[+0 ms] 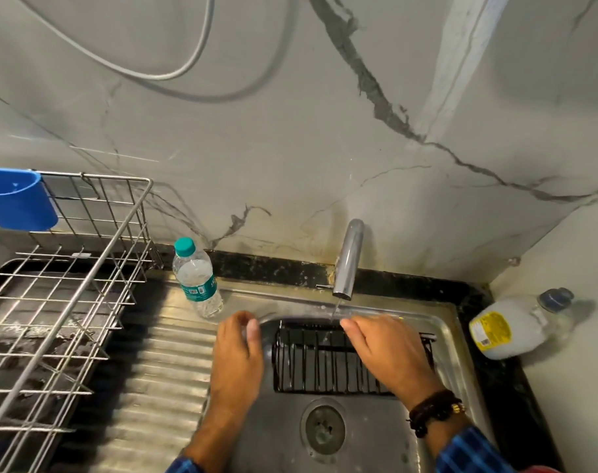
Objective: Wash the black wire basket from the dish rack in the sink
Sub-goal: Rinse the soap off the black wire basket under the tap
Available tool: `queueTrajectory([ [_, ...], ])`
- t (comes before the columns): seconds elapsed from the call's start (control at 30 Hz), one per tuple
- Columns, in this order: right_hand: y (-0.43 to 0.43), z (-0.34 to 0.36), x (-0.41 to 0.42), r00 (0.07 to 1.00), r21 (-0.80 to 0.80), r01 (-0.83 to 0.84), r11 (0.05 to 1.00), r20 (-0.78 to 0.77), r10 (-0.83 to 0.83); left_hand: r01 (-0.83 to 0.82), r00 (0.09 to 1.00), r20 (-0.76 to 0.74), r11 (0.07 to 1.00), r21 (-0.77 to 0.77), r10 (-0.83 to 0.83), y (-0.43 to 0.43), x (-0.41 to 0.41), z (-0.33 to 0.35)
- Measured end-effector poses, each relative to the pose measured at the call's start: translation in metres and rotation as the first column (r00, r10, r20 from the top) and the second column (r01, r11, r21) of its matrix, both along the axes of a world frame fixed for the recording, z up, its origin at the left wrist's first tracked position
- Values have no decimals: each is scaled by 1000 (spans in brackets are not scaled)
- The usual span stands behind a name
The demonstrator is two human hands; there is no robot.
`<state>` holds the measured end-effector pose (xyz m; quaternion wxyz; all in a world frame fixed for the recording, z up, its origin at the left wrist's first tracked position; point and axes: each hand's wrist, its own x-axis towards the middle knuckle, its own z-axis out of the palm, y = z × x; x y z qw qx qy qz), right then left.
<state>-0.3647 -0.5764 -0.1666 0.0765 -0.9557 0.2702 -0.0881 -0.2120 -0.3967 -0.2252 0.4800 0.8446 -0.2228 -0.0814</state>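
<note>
Both hands are over the sink basin. My left hand (237,349) sits at the left edge of the basin, fingers curled downward over the rim area; it is blurred, and I cannot tell whether it grips anything. My right hand (382,353) lies flat and spread, palm down, across the top right part of the black wire basket (311,363), fingers pointing left toward the water stream. It rests on the wires without closing around them, as far as I can see. A dark beaded bracelet (434,409) circles my right wrist, and blue checked sleeves (471,448) show on both forearms.

The black wire basket lies inside the steel sink (457,339), at the far end of the basin, directly below the tap (348,257). A thin stream of water (335,310) runs from the spout onto the basket's far edge, just left of my right fingertips. The drain (324,430) sits near me, clear of the basket.

To the left, the ribbed drainboard (164,377) adjoins the basin. A clear plastic bottle with a teal cap (196,278) stands upright at its far end. Further left stands the steel wire dish rack (69,285), with a blue plastic holder (17,199) hung on its far rail. To the right of the sink, a white bottle with a yellow label (516,324) lies on its side on the counter.
</note>
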Motion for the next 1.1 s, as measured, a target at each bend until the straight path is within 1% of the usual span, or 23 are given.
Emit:
queueTrajectory([
  [0.03,2,-2,1,999,0,-11,1000,-41,11,75,997,-8,996,-47,-76,-1,4,10],
  [0.07,4,-4,3,997,9,-27,1000,-73,28,205,978,-22,977,-64,-206,-4,8,19],
  [0.1,6,-6,7,995,27,-46,999,-84,48,389,921,30,921,22,-389,-10,10,28],
  [0.13,7,-6,12,995,48,-59,997,-79,62,533,811,145,818,218,-567,-20,10,38],
  [0.17,8,-6,18,995,55,-77,995,-58,80,576,686,232,710,405,-689,-29,12,42],
  [0.2,9,-5,22,994,63,-102,993,-41,105,561,598,288,647,516,-748,-38,14,47],
  [0.23,8,-3,25,990,85,-130,988,-35,133,555,557,303,618,557,-773,-44,17,48],
  [0.27,6,2,25,986,120,-157,980,-40,163,562,553,299,613,555,-778,-46,23,46],
  [0.3,2,5,23,979,163,-181,970,-62,193,565,572,281,619,546,-771,-44,30,42],
  [0.37,-12,11,13,965,219,-203,954,-122,233,597,648,227,670,441,-727,-30,44,32],
  [0.43,-29,16,0,967,251,-179,951,-132,217,598,716,213,741,305,-665,-17,51,20],
  [0.5,-35,22,-6,960,268,-173,948,-170,223,612,727,190,748,256,-660,-12,48,16],
  [0.53,-35,25,-7,954,254,-189,948,-183,239,619,728,162,740,261,-666,-11,47,14],
  [0.6,-28,29,-4,966,256,-190,948,-124,227,609,718,157,721,329,-678,-12,43,20],
  [0.67,-19,32,4,979,278,-166,946,-72,193,595,672,187,673,439,-716,-24,31,30],
  [0.73,-11,32,14,974,295,-173,940,-88,207,626,609,211,627,465,-765,-42,12,41],
  [0.77,-7,31,19,973,314,-172,934,-94,211,659,597,210,622,422,-774,-50,4,43],
  [0.8,-6,33,21,979,355,-156,922,-72,193,694,604,200,633,342,-771,-55,0,45],
  [0.87,-10,38,22,993,493,-117,862,42,110,726,645,180,669,159,-742,-54,3,41],
  [0.93,-21,37,19,983,642,-151,751,177,47,675,734,123,738,-15,-668,-47,8,34],
  [1.0,-28,32,13,967,708,-218,671,247,54,598,800,55,788,-146,-597,-40,7,27],
  [1.03,-28,30,11,967,714,-229,662,247,68,578,811,24,794,-188,-584,-37,5,24],
  [1.1,-23,25,8,972,700,-210,682,226,67,579,805,-15,790,-202,-593,-33,3,23],
])
